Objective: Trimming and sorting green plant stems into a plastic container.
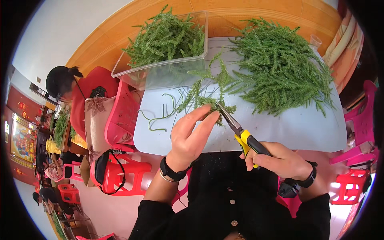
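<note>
Over the near part of the white table (pixel 176 144), my left hand (pixel 186 138) pinches a feathery green plastic-looking sprig (pixel 222 78) between thumb and fingers. My right hand (pixel 280 160) grips needle-nose pliers (pixel 250 138) with yellow and black handles. Their jaws point up and left, with the tips at the sprig's stems beside my left fingertips; whether they clamp a stem I cannot tell. Loose bare green stems (pixel 162 114) lie left of my left hand. Beyond them, a clear plastic bin (pixel 160 66) holds piled sprigs, and a large heap of sprigs (pixel 280 68) covers the table's right side.
A person in red (pixel 98 80) sits at the left beside a pink chair (pixel 122 116). Red stools (pixel 132 174) stand below that chair. At the right are another pink chair (pixel 362 116) and a red stool (pixel 350 186). An orange wooden panel (pixel 236 18) rises behind the table.
</note>
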A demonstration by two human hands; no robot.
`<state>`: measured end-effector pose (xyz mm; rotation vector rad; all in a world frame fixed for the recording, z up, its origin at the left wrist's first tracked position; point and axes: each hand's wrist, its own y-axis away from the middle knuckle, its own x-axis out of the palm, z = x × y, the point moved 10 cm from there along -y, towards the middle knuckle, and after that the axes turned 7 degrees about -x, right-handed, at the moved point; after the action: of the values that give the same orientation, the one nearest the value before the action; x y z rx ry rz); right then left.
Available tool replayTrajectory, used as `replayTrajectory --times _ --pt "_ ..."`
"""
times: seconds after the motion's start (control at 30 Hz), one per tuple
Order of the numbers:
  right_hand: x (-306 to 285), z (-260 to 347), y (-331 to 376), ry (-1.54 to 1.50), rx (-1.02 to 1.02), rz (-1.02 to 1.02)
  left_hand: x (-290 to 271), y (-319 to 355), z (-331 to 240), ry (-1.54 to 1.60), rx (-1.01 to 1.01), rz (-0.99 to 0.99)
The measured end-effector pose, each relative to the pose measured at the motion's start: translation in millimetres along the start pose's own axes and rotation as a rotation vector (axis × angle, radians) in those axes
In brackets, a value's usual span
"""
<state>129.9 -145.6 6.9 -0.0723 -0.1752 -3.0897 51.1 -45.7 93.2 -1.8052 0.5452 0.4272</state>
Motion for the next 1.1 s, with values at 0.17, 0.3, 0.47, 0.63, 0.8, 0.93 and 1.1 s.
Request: replayTrajectory --times 0.17,0.3,0.47,0.63,0.8,0.93,1.1 --pt "4.3 2.3 -1.0 -0.040 -0.024 0.055 -10.8 -3.3 4.3 0.123 -0.051 -0.022" --pt "6.4 3.4 0.2 -0.138 -0.023 0.076 -10.9 -4.3 7.0 0.141 -0.054 0.001" --pt "5.2 10.1 -1.2 -0.130 -0.121 0.102 -9.6 -3.1 9.9 0.201 -0.045 -0.017" --pt "2.2 -1.4 -0.5 -0.047 -0.063 0.112 -6.2 -2.8 11.4 0.190 -0.060 0.000" --pt "1.4 -1.7 -2.3 -0.141 -0.091 0.122 -6.9 -3.8 11.1 0.181 -0.049 -0.004" --pt "2.3 -0.9 -3.6 -0.133 -0.103 0.150 -8.3 -3.9 10.5 0.162 -0.045 -0.017" --pt "1.2 -0.2 -5.5 -0.125 -0.100 0.157 -8.7 -1.4 12.0 0.126 -0.044 -0.046"
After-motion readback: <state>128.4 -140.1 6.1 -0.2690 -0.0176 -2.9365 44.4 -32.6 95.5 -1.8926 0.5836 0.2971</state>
